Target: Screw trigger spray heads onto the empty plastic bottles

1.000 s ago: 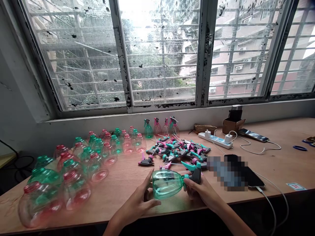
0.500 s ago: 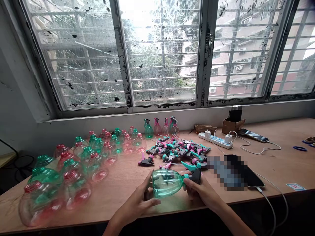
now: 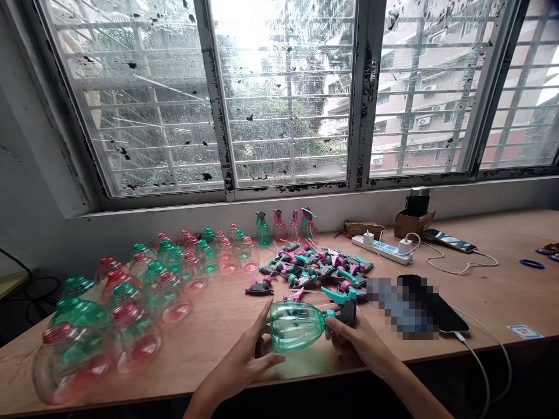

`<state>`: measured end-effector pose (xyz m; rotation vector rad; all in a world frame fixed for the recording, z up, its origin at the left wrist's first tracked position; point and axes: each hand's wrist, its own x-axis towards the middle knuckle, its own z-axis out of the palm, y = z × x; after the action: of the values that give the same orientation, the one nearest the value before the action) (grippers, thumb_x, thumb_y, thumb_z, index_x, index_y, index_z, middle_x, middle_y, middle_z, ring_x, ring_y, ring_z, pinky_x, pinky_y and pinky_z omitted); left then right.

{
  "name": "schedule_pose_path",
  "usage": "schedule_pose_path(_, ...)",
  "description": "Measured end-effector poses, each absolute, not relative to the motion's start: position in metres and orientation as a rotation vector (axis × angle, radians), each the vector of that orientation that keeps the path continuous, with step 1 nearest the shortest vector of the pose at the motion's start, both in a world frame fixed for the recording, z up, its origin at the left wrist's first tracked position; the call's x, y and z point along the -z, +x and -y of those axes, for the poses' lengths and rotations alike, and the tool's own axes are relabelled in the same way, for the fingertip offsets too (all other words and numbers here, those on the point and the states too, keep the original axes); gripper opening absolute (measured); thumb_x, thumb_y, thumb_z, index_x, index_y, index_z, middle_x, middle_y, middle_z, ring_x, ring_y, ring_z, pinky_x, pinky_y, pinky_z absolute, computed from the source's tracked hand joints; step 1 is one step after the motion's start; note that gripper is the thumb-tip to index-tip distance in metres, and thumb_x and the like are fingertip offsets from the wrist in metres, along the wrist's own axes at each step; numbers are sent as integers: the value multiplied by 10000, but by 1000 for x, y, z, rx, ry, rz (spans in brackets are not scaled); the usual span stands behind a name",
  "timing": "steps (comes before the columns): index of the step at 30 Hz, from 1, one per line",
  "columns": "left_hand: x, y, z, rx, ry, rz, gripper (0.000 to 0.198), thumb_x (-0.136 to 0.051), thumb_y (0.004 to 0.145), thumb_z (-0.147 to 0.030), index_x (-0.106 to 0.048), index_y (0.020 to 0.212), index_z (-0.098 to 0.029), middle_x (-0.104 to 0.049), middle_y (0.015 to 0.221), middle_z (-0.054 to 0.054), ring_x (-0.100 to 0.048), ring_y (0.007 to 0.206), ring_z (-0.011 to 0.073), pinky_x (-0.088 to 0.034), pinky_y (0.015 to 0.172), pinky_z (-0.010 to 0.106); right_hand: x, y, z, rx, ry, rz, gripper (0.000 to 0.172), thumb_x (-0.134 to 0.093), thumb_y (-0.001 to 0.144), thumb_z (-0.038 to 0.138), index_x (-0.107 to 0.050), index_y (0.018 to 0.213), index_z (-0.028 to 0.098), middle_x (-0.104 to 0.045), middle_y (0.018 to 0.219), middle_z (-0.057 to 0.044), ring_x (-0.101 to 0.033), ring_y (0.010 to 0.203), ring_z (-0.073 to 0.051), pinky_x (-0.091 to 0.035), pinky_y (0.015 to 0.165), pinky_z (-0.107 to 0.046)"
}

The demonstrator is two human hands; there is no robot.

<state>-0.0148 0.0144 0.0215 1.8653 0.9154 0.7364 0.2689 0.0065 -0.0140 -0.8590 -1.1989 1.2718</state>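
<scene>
A clear green spray bottle [image 3: 297, 327] lies on its side in the air above the table's front edge, base to the left. Its black and teal trigger head [image 3: 348, 308] sits at the neck, on the right end. My left hand [image 3: 255, 349] cups the bottle's base, with the thumb below and fingers behind. At the collar, my right hand [image 3: 356, 334] pinches the neck and head, its other fingers partly hidden. Just beyond the bottle lies a pile of loose trigger heads [image 3: 321, 267] in black, pink and teal.
Rows of red and green bottles without heads [image 3: 174, 256] stand on the left. Several bottles with heads [image 3: 264, 230] stand by the wall. On the right are a power strip [image 3: 384, 249], a cardboard box [image 3: 414, 222], a charging phone [image 3: 452, 314] and another phone [image 3: 452, 240].
Almost nothing differs. Both hands stay on the spray bottle in the same place, and the bottle looks very slightly turned.
</scene>
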Motion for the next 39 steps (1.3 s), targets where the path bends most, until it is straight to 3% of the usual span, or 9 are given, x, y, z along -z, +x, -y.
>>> schedule_pose_path(7, -30, -13, -16, -680, 1912, -867, 928, -745, 866, -280, -209, 1623, -309, -617, 1033, 18, -477, 793, 172, -403, 746, 285, 13, 269, -6, -1260, -866, 1211, 426, -806, 803, 558, -679, 922, 169, -712, 639, -11, -587, 432, -126, -429, 442, -244)
schedule_pose_path(14, -25, -13, -14, -736, 1821, -914, 1034, -722, 842, -225, -67, 1630, -362, -564, 1391, 55, -544, 967, 206, -423, 817, 303, 16, 270, -8, -1251, -854, 1225, 398, -800, 817, 543, -687, 896, 170, -710, 638, -7, -588, 426, -116, -412, 440, -230)
schedule_pose_path(19, -24, -13, -15, -719, 1828, -835, 1014, -732, 848, -265, -92, 1633, -323, -609, 1201, 53, -532, 908, 199, -423, 762, 284, 15, 269, -7, -1261, -863, 1218, 407, -803, 810, 548, -657, 753, 173, -712, 638, -12, -590, 435, -116, -428, 448, -237)
schedule_pose_path(25, -30, -13, -16, -675, 1933, -927, 874, -736, 845, -266, -286, 1595, -264, -528, 850, -21, -394, 714, 150, -348, 635, 254, 12, 269, -6, -1251, -873, 1227, 420, -805, 803, 559, -661, 730, 172, -707, 637, -12, -594, 440, -114, -435, 452, -237)
schedule_pose_path(35, -21, -15, -16, -711, 1847, -840, 1018, -759, 842, -322, -115, 1629, -325, -596, 1117, 41, -487, 831, 186, -403, 745, 296, 8, 267, -4, -1230, -877, 1243, 439, -796, 793, 593, -716, 910, 177, -692, 607, -9, -585, 436, -141, -426, 446, -264)
schedule_pose_path(39, -26, -14, -15, -694, 1859, -872, 998, -739, 851, -278, -118, 1632, -307, -569, 989, 10, -416, 776, 171, -360, 697, 280, 10, 268, -4, -1246, -876, 1223, 430, -801, 797, 579, -712, 908, 174, -702, 633, -9, -584, 435, -128, -432, 453, -255)
